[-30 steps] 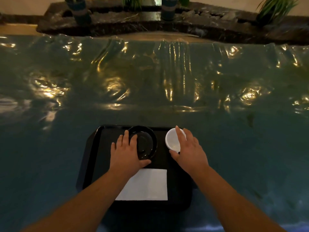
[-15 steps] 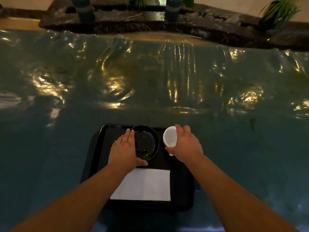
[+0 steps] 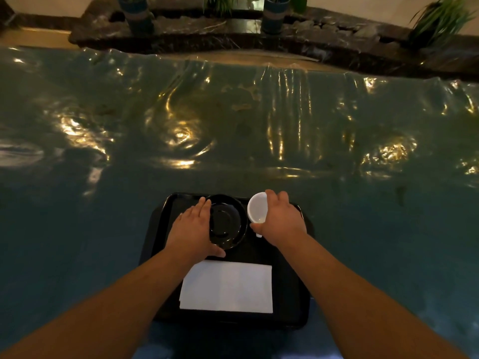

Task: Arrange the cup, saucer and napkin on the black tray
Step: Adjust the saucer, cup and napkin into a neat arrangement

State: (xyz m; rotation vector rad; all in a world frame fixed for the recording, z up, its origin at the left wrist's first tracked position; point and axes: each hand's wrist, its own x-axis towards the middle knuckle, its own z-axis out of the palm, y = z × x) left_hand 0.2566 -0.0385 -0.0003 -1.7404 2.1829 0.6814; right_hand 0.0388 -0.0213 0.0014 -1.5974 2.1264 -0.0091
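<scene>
A black tray [image 3: 290,294] lies on the table near its front edge. A black saucer [image 3: 228,224] sits on the tray's far half, and my left hand [image 3: 193,229] lies on its left rim with the thumb at its near edge. My right hand [image 3: 281,220] grips a white cup [image 3: 256,207] from the right. The cup is tilted with its mouth turned left toward the saucer, just to the saucer's right. A white folded napkin [image 3: 228,287] lies flat on the tray's near half.
A glossy teal plastic sheet [image 3: 233,125] covers the wide table, wrinkled and full of glints. Beyond the far edge runs a dark stone planter ledge [image 3: 233,40] with pots and green plants [image 3: 438,19].
My right hand has closed around the cup and tipped it up so its mouth faces left. My left hand stays on the saucer.
</scene>
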